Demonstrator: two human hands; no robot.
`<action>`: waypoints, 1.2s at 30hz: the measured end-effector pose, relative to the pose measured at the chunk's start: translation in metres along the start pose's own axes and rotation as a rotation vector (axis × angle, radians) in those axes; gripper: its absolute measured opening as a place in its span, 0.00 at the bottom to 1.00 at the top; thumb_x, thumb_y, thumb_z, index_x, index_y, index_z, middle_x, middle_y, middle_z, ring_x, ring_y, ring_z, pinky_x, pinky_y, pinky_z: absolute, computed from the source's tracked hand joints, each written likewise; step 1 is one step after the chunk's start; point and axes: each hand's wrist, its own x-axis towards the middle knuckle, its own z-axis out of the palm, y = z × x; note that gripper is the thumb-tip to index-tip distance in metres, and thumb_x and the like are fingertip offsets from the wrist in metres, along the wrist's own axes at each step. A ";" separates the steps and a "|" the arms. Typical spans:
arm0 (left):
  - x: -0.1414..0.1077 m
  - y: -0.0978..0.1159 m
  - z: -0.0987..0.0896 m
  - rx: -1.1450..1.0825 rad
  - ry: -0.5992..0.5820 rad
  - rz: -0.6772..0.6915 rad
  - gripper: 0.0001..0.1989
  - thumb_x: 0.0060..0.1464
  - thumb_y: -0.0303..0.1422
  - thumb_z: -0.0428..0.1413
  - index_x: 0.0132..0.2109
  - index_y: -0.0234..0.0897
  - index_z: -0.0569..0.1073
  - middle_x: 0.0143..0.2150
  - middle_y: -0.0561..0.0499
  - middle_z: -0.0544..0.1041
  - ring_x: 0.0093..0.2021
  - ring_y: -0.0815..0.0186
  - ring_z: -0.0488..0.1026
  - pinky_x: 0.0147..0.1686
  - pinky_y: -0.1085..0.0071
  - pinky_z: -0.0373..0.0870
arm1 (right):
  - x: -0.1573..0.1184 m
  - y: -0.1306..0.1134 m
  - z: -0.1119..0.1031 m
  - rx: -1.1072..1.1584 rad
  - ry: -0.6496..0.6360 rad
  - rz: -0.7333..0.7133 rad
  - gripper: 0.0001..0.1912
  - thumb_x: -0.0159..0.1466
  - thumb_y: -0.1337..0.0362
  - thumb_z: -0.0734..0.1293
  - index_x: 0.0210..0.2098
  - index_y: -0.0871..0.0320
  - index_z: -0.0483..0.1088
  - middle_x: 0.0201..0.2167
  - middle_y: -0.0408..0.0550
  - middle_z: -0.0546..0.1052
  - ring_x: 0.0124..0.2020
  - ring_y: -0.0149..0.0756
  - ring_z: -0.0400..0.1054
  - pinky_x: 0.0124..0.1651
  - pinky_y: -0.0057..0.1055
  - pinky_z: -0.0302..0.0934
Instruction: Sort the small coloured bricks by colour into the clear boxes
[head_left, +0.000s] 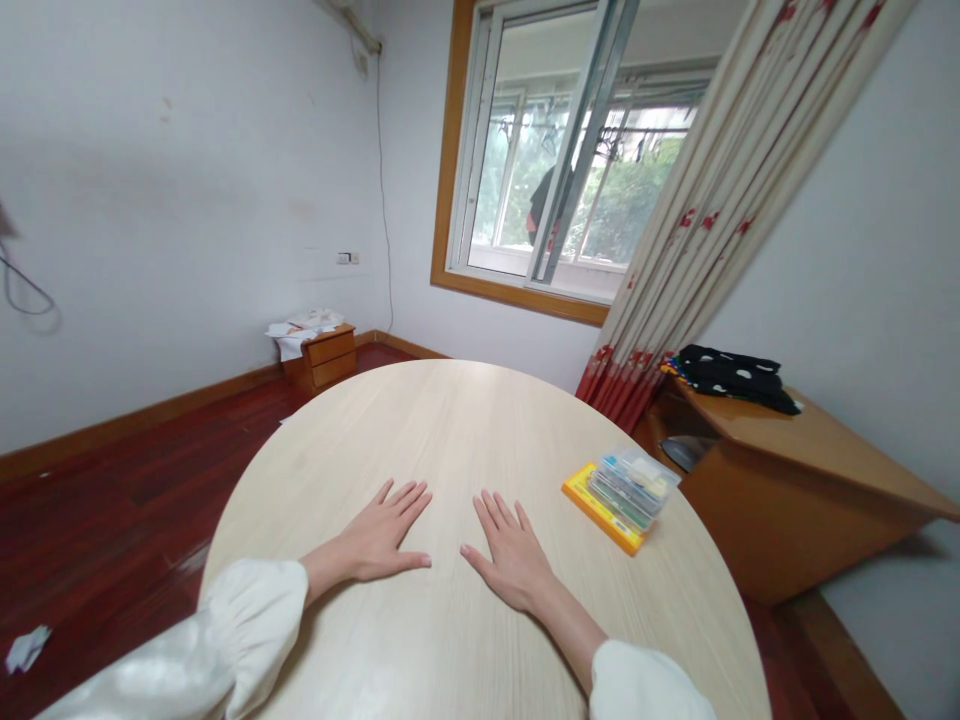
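Round table [450, 430], pale wood-look top, fills ctr & lower ctr of frame; both hands rest on it. L hand [379, 535], just L of ctr: palm down, flat, fingers spread, thumb pointing R, grasping nothing. R hand [514, 560], just R of ctr: same flat pose, thumb pointing L, also released & bare. Thumbs face each other w/ a gap btwn; hands apart, not touching.

Nearest item is R of the R hand, w/ bare tabletop btwn: yellow box [600, 520] lying flat nr the table's R edge, w/ clear cases [636, 488] stacked on top. Contents of cases too blurry to ID. Neither hand touches the stack.

Step in hand, judging by pose: hands at rest, no handling under way. Any next move calls for a palm to come up off the table first; R hand is the better placed for the stack, a short reach toward R of frame.

Farther out: desk [810, 500] at R edge w/ folded black spotted cloth [739, 378] on it; curtain [675, 230] & window [547, 150] upper R; small drawer unit [330, 362] w/ papers [304, 325] on top, L of upper ctr; dark red floor [142, 510] lower L.
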 end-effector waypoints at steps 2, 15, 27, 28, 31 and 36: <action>0.000 0.001 -0.001 -0.006 -0.002 -0.007 0.45 0.51 0.60 0.38 0.67 0.35 0.43 0.68 0.40 0.43 0.68 0.54 0.41 0.64 0.52 0.33 | 0.000 -0.001 -0.003 0.002 -0.007 0.006 0.40 0.63 0.41 0.46 0.66 0.62 0.42 0.67 0.50 0.41 0.68 0.42 0.32 0.66 0.44 0.25; 0.001 0.002 0.001 -0.038 0.045 -0.017 0.41 0.54 0.57 0.39 0.67 0.37 0.45 0.68 0.41 0.46 0.67 0.55 0.44 0.64 0.52 0.35 | -0.002 -0.002 -0.004 0.002 0.002 0.003 0.40 0.63 0.42 0.46 0.66 0.62 0.42 0.67 0.50 0.42 0.68 0.43 0.33 0.66 0.47 0.27; 0.000 0.006 -0.004 -0.064 0.043 -0.051 0.40 0.55 0.57 0.39 0.66 0.37 0.48 0.67 0.41 0.48 0.67 0.55 0.45 0.64 0.52 0.37 | -0.001 -0.001 -0.002 0.001 0.007 0.007 0.40 0.63 0.41 0.47 0.66 0.61 0.42 0.67 0.50 0.41 0.68 0.44 0.34 0.66 0.47 0.27; 0.000 0.007 -0.005 -0.069 0.046 -0.051 0.39 0.55 0.57 0.39 0.66 0.37 0.49 0.67 0.41 0.48 0.67 0.55 0.46 0.64 0.51 0.37 | -0.001 -0.001 -0.002 0.001 0.008 0.007 0.40 0.63 0.41 0.47 0.66 0.61 0.42 0.67 0.50 0.41 0.68 0.44 0.34 0.66 0.48 0.27; 0.000 0.006 -0.004 -0.078 0.067 -0.055 0.38 0.55 0.56 0.39 0.66 0.38 0.50 0.67 0.41 0.49 0.67 0.55 0.46 0.64 0.51 0.38 | 0.000 0.000 0.000 -0.001 0.016 0.005 0.40 0.63 0.41 0.47 0.66 0.60 0.42 0.67 0.49 0.42 0.68 0.43 0.34 0.66 0.47 0.27; -0.002 0.005 -0.003 -0.091 0.098 -0.056 0.36 0.56 0.54 0.39 0.65 0.38 0.52 0.67 0.42 0.51 0.66 0.55 0.48 0.64 0.52 0.39 | 0.001 -0.001 0.001 -0.004 0.024 0.007 0.40 0.63 0.41 0.46 0.66 0.60 0.43 0.67 0.49 0.42 0.68 0.43 0.35 0.66 0.47 0.28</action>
